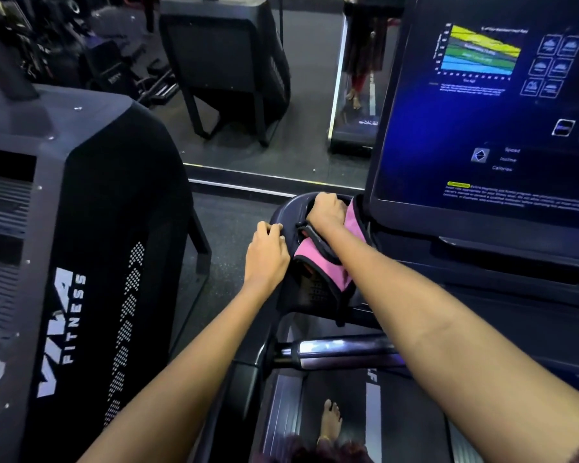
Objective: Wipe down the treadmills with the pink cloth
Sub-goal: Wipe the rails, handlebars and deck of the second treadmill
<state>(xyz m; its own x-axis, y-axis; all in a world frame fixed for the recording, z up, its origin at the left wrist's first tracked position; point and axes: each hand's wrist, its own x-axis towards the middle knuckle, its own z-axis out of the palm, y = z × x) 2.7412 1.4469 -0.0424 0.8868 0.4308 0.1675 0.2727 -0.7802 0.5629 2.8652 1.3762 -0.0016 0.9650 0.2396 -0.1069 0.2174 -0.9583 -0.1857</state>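
Note:
I stand on a treadmill whose dark console (482, 128) with a lit screen fills the upper right. Left of the console is a rounded black cup-holder tray (283, 208). My right hand (326, 208) is pressed down inside that tray, closed on a pink cloth (318, 259) with black trim that drapes over the tray's near side. My left hand (266, 253) grips the tray's left rim, its fingers curled over the edge. A chrome handlebar (335, 350) runs below my forearms. The belt (348, 426) shows under me with a bare foot on it.
A black machine (91, 262) marked VIVA FITNESS stands close on the left. A mirror wall (264, 95) ahead reflects other gym equipment and a person's legs. A strip of dark rubber floor (228, 222) separates the two machines.

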